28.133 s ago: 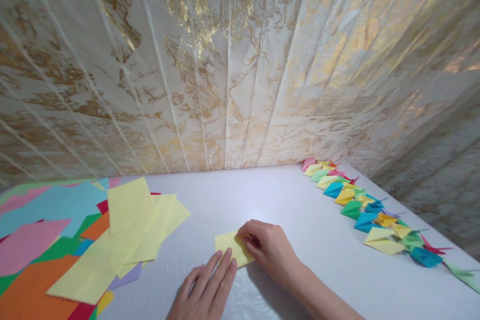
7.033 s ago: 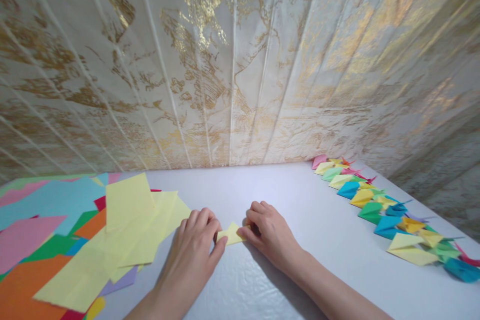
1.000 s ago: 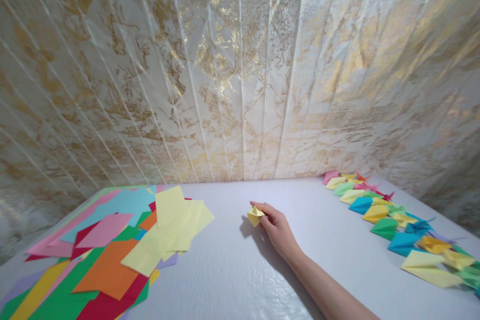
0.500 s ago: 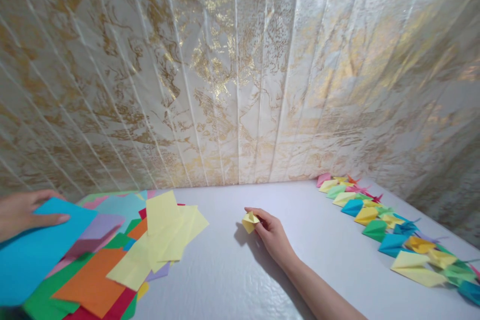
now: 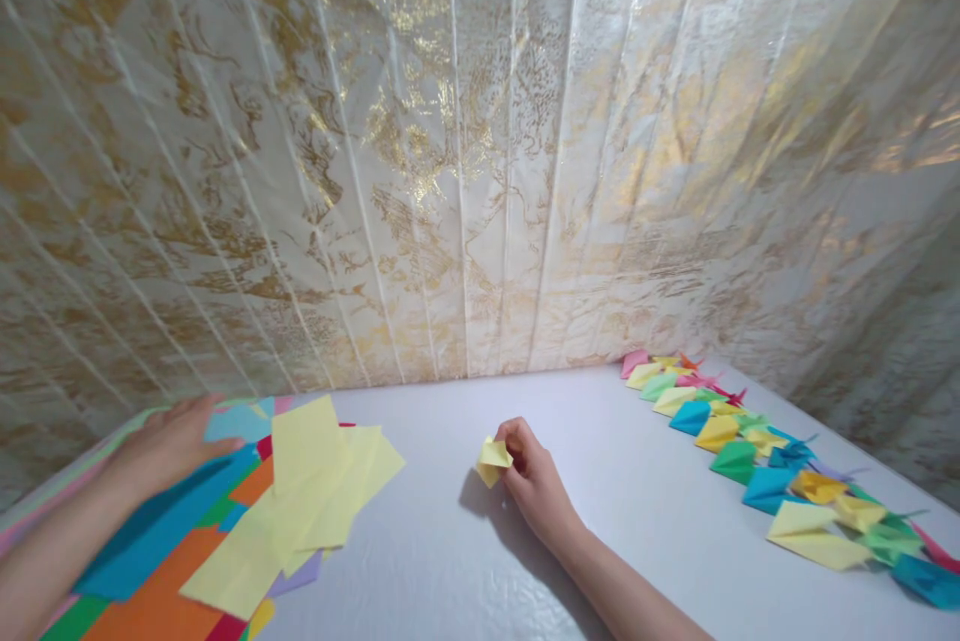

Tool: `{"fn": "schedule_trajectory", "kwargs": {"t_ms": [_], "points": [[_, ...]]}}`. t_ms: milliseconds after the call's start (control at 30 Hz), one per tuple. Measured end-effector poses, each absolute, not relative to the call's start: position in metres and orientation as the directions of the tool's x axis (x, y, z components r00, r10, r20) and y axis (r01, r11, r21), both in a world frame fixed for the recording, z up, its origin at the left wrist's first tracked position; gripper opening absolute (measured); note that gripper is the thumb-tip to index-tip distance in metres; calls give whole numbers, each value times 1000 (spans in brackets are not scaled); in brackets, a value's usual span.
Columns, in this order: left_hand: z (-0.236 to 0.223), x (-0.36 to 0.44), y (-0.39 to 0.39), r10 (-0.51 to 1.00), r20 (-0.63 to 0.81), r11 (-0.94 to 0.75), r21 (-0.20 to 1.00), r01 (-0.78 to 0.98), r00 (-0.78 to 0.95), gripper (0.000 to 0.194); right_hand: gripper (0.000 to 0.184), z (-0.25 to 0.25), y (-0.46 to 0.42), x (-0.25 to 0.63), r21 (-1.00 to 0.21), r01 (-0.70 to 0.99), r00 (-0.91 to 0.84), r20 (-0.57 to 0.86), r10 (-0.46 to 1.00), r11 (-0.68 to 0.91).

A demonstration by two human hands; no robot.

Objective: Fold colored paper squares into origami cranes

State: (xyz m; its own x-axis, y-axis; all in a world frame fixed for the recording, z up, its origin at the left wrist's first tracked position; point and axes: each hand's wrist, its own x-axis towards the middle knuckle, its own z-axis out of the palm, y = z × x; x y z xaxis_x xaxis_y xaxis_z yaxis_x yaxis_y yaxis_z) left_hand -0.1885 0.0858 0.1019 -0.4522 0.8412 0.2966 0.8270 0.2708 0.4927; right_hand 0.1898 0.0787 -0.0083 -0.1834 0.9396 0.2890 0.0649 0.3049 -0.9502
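My right hand (image 5: 529,461) pinches a small folded piece of pale yellow paper (image 5: 493,461) just above the white table, near its middle. At the left, my left hand (image 5: 176,443) is stretched over a spread of coloured paper, its thumb apart from the fingers. Beneath that hand and forearm lies a blue sheet of paper (image 5: 161,531), partly hidden. Several pale yellow sheets (image 5: 307,481) overlap to the right of it, and an orange sheet (image 5: 169,586) shows below.
Folded paper cranes (image 5: 769,491) in several colours stand in rows along the right side of the white table (image 5: 420,561). A shiny gold-patterned curtain (image 5: 465,171) hangs behind the table's back edge.
My left hand has moved right and laid the blue sheet on the paper pile; its fingers are now off the sheet's edge. The right hand still pinches the folded yellow paper, turned slightly.
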Motion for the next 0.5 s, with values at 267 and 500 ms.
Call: {"fn": "schedule_trajectory", "kwargs": {"t_ms": [267, 500], "points": [[20, 22, 58, 990, 62, -121, 830, 545, 126, 84, 10, -8, 73, 190, -941, 113, -199, 292, 936, 318], [0, 37, 52, 985, 60, -110, 941, 320, 163, 42, 11, -5, 77, 194, -971, 30, -135, 230, 964, 236]]}}
